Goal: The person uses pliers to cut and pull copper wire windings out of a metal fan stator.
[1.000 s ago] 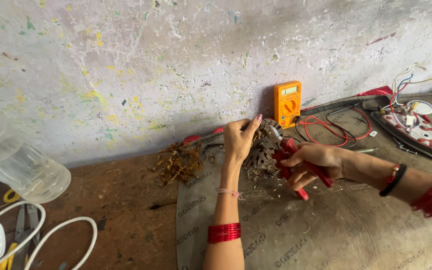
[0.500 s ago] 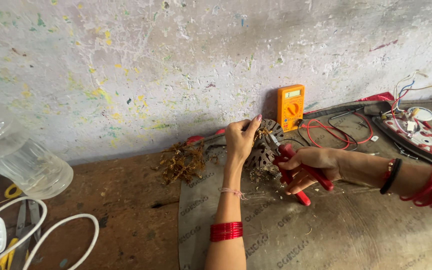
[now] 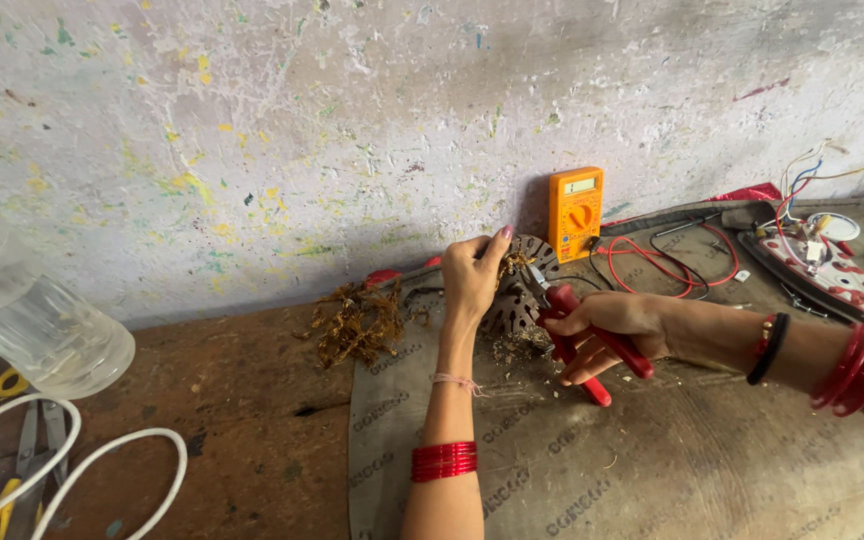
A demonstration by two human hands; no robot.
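The left hand (image 3: 470,275) stays closed on the rim of the round slotted core (image 3: 514,290), upright on the mat (image 3: 652,470) by the wall. The right hand (image 3: 607,325) keeps its fingers wrapped around the red-handled pliers (image 3: 577,335), whose tip has moved in against the core's copper wire. Wire removal appears ongoing; a pile of pulled wire (image 3: 357,322) lies just left.

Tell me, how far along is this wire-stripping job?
Partly done, it seems. A heap of pulled copper wire already lies beside the work. In hand: the left hand steadies the round slotted metal core while the right hand works red-handled pliers at it. Left: some wire strands still sit at the core's top.
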